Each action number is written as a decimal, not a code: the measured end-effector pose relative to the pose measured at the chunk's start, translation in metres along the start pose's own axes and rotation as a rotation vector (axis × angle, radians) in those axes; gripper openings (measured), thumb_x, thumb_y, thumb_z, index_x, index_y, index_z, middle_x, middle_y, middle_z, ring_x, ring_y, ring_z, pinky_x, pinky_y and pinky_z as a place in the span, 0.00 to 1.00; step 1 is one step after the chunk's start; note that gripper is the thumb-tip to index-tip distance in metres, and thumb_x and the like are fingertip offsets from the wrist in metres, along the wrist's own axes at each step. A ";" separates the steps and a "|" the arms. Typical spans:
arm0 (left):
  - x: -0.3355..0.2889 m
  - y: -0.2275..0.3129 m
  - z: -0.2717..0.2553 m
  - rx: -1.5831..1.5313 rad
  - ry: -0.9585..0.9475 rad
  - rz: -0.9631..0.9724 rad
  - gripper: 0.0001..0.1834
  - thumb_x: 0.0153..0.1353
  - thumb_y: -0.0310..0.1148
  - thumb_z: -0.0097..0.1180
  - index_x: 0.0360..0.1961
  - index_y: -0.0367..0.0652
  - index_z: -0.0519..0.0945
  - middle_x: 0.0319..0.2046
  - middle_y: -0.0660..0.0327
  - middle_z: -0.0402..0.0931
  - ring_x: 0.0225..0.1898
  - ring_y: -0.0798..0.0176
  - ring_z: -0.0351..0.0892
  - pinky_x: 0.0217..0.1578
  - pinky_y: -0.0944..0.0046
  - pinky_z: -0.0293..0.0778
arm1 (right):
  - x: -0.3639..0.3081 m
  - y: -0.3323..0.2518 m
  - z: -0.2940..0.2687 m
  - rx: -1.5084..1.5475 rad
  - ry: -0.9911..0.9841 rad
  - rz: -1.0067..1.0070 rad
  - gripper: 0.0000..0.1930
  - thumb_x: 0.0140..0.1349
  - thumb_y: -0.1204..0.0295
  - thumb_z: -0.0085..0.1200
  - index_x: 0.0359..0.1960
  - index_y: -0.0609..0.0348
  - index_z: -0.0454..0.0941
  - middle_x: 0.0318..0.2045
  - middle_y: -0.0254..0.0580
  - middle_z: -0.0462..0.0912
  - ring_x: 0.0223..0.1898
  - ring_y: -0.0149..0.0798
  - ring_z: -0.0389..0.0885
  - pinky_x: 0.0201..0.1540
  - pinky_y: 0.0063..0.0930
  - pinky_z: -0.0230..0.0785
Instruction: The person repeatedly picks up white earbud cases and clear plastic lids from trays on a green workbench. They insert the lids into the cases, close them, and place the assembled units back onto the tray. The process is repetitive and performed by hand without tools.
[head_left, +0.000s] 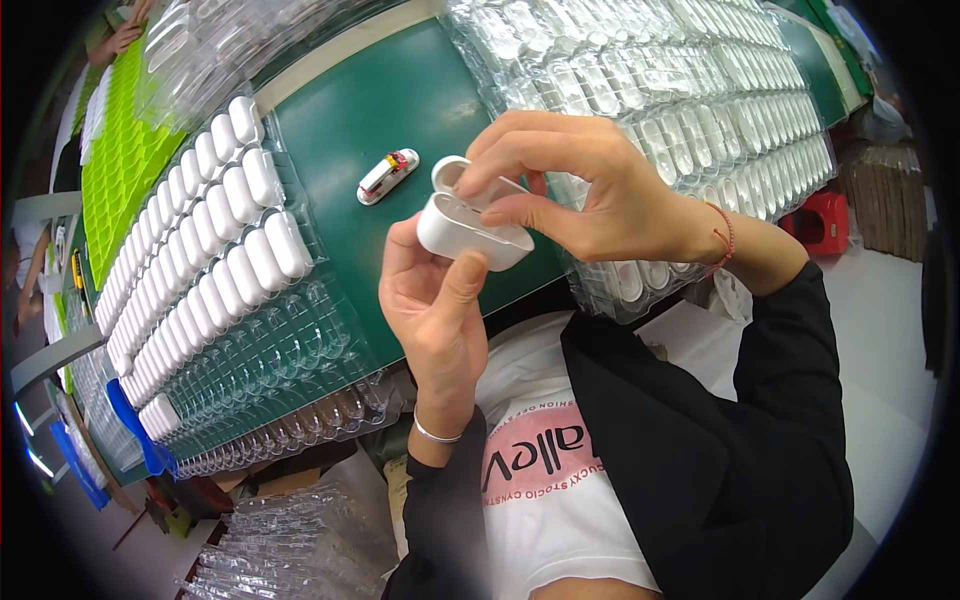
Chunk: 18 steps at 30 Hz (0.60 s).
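Note:
A small white earbud case [462,232] is held up over the green tabletop with its lid flipped up. My left hand [437,310] grips its body from below, thumb on the near side and fingers behind. With thumb and fingers bent together, my right hand [580,185] pinches at the raised lid [450,173] and the hinge side. Whether a small part sits between those fingertips is hidden. Beyond the case on the tabletop lies a small oblong white thing [388,177] with red and yellow parts.
To the left, a clear tray [325,325] holds rows of white rounded cases [235,200]. Clear trays of white shells [700,130] cover the right side. A bright green sheet [125,170] lies far left. A red stool [818,225] stands at right; another person's hand [125,38] shows top left.

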<state>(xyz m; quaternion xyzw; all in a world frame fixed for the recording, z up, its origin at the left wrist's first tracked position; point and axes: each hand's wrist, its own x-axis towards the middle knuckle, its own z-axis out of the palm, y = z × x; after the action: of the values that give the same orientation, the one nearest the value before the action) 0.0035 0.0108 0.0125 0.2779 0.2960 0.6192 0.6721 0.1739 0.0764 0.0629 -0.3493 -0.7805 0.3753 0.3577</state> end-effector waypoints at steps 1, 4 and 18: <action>-0.001 -0.001 -0.003 0.008 -0.008 0.012 0.28 0.61 0.30 0.63 0.58 0.31 0.65 0.51 0.55 0.73 0.52 0.63 0.75 0.54 0.60 0.73 | 0.002 0.001 0.001 -0.007 -0.013 0.020 0.09 0.54 0.77 0.63 0.37 0.54 0.82 0.34 0.34 0.81 0.33 0.34 0.79 0.30 0.25 0.69; -0.004 0.002 -0.007 -0.035 0.054 0.048 0.22 0.60 0.27 0.62 0.53 0.34 0.69 0.47 0.58 0.75 0.49 0.66 0.75 0.51 0.63 0.72 | 0.012 0.001 0.005 0.028 -0.062 -0.055 0.14 0.50 0.78 0.66 0.41 0.55 0.83 0.42 0.39 0.79 0.33 0.32 0.76 0.31 0.22 0.66; -0.030 0.069 -0.022 0.374 0.430 0.592 0.25 0.61 0.17 0.52 0.59 0.33 0.63 0.58 0.49 0.63 0.62 0.55 0.64 0.58 0.55 0.67 | 0.176 0.003 0.057 -0.088 -0.003 -0.363 0.09 0.54 0.81 0.60 0.37 0.60 0.83 0.28 0.44 0.82 0.27 0.34 0.81 0.30 0.24 0.71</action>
<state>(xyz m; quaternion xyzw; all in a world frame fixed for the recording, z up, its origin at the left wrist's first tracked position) -0.0610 -0.0134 0.0501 0.3325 0.4446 0.7653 0.3258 0.0403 0.2021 0.0862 -0.2176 -0.8469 0.2707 0.4027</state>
